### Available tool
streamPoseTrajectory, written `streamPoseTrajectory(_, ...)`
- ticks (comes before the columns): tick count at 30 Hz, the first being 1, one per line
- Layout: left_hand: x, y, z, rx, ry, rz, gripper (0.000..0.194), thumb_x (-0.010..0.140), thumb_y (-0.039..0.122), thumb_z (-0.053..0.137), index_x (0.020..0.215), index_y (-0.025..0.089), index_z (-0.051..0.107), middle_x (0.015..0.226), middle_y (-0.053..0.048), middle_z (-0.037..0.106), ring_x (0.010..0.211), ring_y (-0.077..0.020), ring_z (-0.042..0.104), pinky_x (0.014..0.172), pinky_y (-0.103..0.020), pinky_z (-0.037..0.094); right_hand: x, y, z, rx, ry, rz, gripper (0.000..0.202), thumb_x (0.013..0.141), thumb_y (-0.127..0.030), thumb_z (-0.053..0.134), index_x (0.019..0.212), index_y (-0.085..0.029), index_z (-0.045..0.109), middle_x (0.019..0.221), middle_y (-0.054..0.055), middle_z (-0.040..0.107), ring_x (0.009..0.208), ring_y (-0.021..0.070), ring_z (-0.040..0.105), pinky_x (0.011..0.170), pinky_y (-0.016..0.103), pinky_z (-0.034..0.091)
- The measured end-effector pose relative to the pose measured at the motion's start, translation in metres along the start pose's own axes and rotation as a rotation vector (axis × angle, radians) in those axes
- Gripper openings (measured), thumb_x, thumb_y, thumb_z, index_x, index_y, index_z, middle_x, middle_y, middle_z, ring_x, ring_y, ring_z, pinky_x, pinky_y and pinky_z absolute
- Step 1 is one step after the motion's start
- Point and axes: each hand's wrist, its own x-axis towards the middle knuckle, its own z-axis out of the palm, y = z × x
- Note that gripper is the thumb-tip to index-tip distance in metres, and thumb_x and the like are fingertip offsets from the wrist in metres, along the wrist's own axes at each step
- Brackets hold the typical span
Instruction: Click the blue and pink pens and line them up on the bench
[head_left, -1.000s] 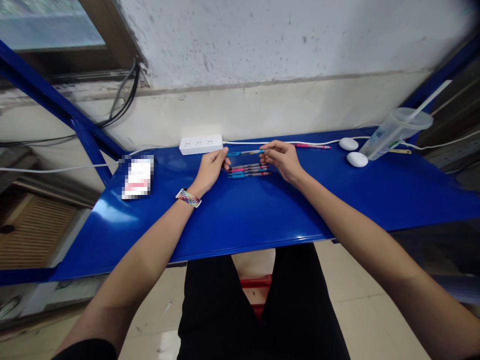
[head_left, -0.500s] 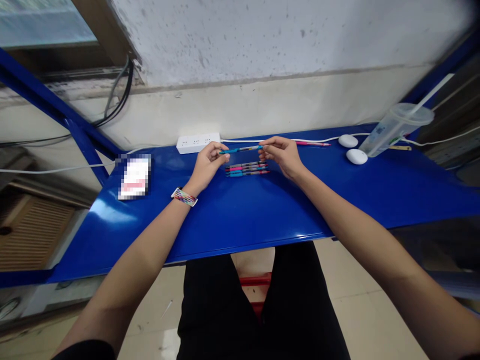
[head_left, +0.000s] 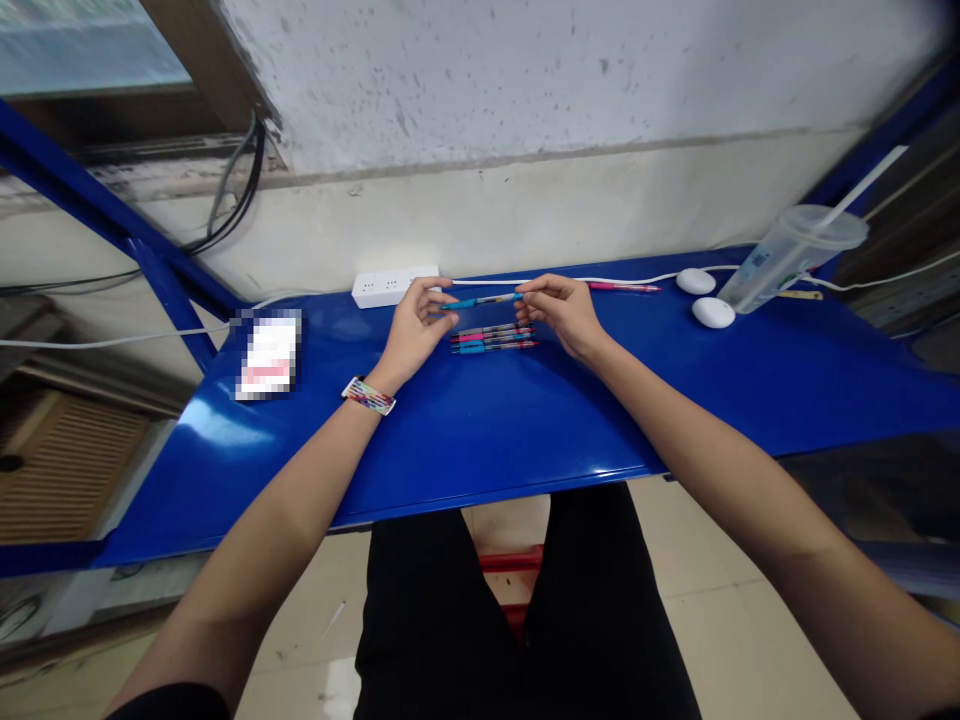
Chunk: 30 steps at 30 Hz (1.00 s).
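A blue pen [head_left: 484, 300] is held level above the desk, its right end pinched between the thumb and fingers of my right hand [head_left: 566, 312]. At the pen's left end, my left hand [head_left: 414, 325] has its thumb and fingers parted around the tip, seemingly without gripping it. Just below, several pens [head_left: 493, 338] with pink, blue and dark parts lie side by side on the blue desk [head_left: 480, 430]. A colourful band [head_left: 368, 394] circles my left wrist.
Behind my left hand is a white power strip [head_left: 375, 288]. A pink pen [head_left: 624, 287] lies near the wall. Two white rounded objects [head_left: 705, 298] sit beside a clear cup [head_left: 787, 255] with a straw. A blurred-out white item [head_left: 270, 352] lies at left.
My left thumb and fingers have opened from the pen's left end. My right hand keeps its pinch, with the pen nearly in place. The lying pens have not moved.
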Motion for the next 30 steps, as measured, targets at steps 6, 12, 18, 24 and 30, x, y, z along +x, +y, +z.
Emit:
streamPoseTrajectory(6,0.000,0.000,0.001,0.002,-0.002,-0.048,0.015,0.104,0.034,0.071,0.113,0.026,0.081,0.099,-0.008,0.084,0.095,-0.0200,0.081,0.084,-0.031,0.062,0.000,0.001,0.000,0.033,-0.002,-0.015,0.011,0.080,-0.031,0.087,0.088,-0.023,0.084,0.080,0.004,0.080,0.072,0.0185,0.077,0.073,0.035,0.066)
streamPoseTrajectory(12,-0.003,0.006,0.004,0.103,0.055,0.064,0.005,0.093,0.022,0.082,0.095,0.026,0.085,0.106,-0.007,0.087,0.098,-0.0224,0.079,0.094,-0.038,0.062,0.001,0.000,-0.001,0.012,0.014,0.010,0.009,0.080,-0.029,0.086,0.087,-0.024,0.083,0.080,0.004,0.080,0.070,0.0173,0.075,0.072,0.035,0.066)
streamPoseTrajectory(18,-0.003,0.008,0.005,0.104,0.064,0.056,0.008,0.090,0.020,0.083,0.096,0.025,0.083,0.099,-0.006,0.085,0.095,-0.0221,0.078,0.091,-0.038,0.063,0.001,-0.002,-0.002,-0.005,0.024,0.013,0.014,0.081,-0.033,0.089,0.090,-0.022,0.084,0.080,0.004,0.080,0.070,0.0173,0.075,0.074,0.035,0.067)
streamPoseTrajectory(24,-0.004,0.012,0.004,0.082,0.073,0.053,0.012,0.091,0.017,0.084,0.100,0.023,0.080,0.097,-0.006,0.083,0.098,-0.0214,0.080,0.091,-0.035,0.064,0.003,-0.001,-0.005,0.002,0.011,-0.009,0.015,0.081,-0.034,0.091,0.090,-0.022,0.086,0.080,0.005,0.080,0.068,0.0174,0.074,0.071,0.035,0.066)
streamPoseTrajectory(30,-0.003,0.011,0.007,0.020,0.090,0.035,0.005,0.097,0.020,0.080,0.101,0.024,0.080,0.096,-0.005,0.083,0.097,-0.0207,0.083,0.088,-0.033,0.065,0.004,-0.004,-0.005,0.161,-0.042,0.099,0.018,0.083,-0.032,0.088,0.097,-0.021,0.086,0.081,0.004,0.079,0.070,0.0153,0.071,0.071,0.030,0.064)
